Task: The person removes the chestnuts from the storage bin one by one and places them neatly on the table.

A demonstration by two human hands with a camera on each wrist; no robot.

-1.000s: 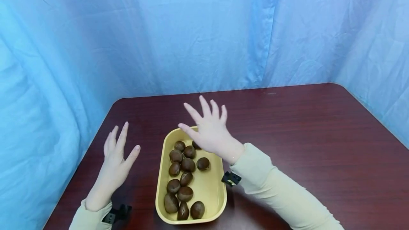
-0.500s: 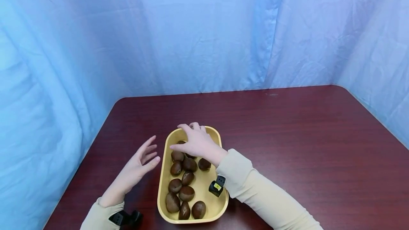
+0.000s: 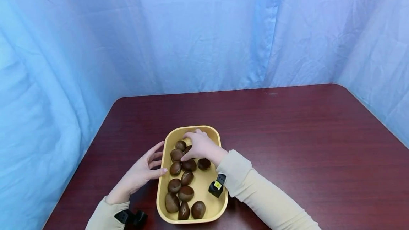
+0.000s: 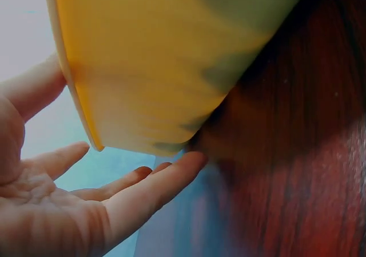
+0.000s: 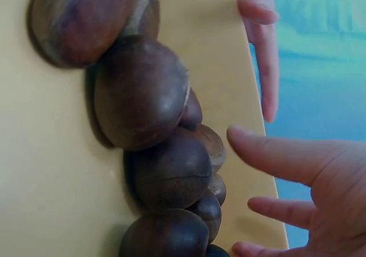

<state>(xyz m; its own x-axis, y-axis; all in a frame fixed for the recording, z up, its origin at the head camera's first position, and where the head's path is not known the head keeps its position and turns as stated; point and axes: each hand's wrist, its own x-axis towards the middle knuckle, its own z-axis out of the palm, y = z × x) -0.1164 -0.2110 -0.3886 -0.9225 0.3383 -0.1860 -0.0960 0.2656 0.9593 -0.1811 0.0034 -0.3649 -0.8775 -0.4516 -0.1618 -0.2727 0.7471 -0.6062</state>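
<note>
A yellow rectangular tub (image 3: 207, 201) stands on the table with several brown chestnuts (image 3: 186, 193) in it, most of them along its left side. My left hand (image 3: 142, 169) is at the tub's left wall, thumb at the rim. In the left wrist view its fingers (image 4: 154, 194) stretch out beside the tub's outer wall (image 4: 143, 79). My right hand (image 3: 202, 147) reaches into the far part of the tub, over the chestnuts. From the right wrist, its thumb and fingers look spread beside the chestnuts (image 5: 171, 168), with nothing held between them.
The dark red wooden table (image 3: 287, 134) extends far to the right of the tub. Blue curtains (image 3: 204, 34) hang behind the table and along both sides. A small black camera (image 3: 216, 188) is strapped to the right wrist, above the tub's floor.
The right hand has come down and toward me, from above the tub's far end into it. The left hand has moved right, from beside the tub to its wall and rim.
</note>
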